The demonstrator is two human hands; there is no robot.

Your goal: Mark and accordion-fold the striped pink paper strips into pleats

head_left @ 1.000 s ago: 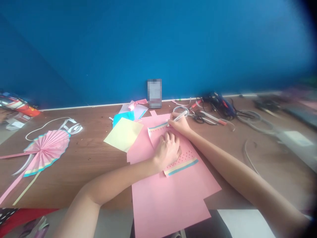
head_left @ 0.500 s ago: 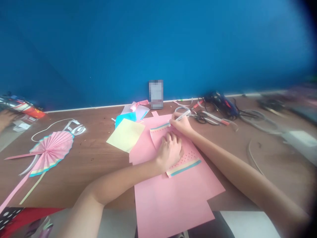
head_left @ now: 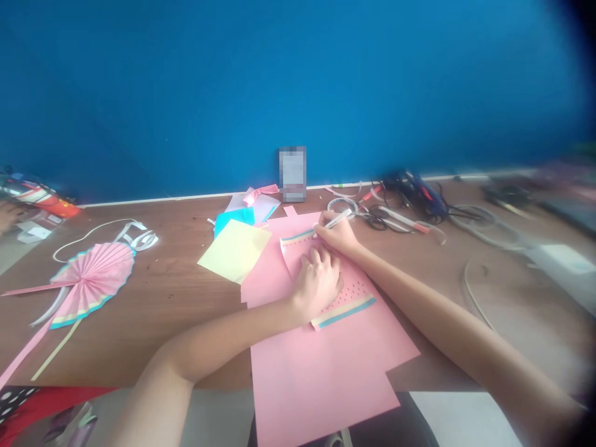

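My left hand (head_left: 318, 280) lies flat, fingers spread, on a small pink sheet (head_left: 354, 290) dotted with red marks and edged with yellow and blue stripes. That sheet rests on a larger pink paper (head_left: 321, 366) on the brown table (head_left: 162, 298). My right hand (head_left: 339, 234) is closed round a white pen (head_left: 338, 218), whose tip touches the far striped edge of the small sheet.
A yellow sheet (head_left: 234, 251) and a blue sheet (head_left: 233, 218) lie left of the pink paper. A folded pink paper fan (head_left: 90, 282) with ribbons sits at the left. Scissors, pens and tangled cables (head_left: 419, 205) crowd the back right. Another person's hand (head_left: 7, 214) shows at the far left edge.
Both hands keep their places on the small sheet; the pen tip stays at the far edge. Only the camera view has shifted slightly.
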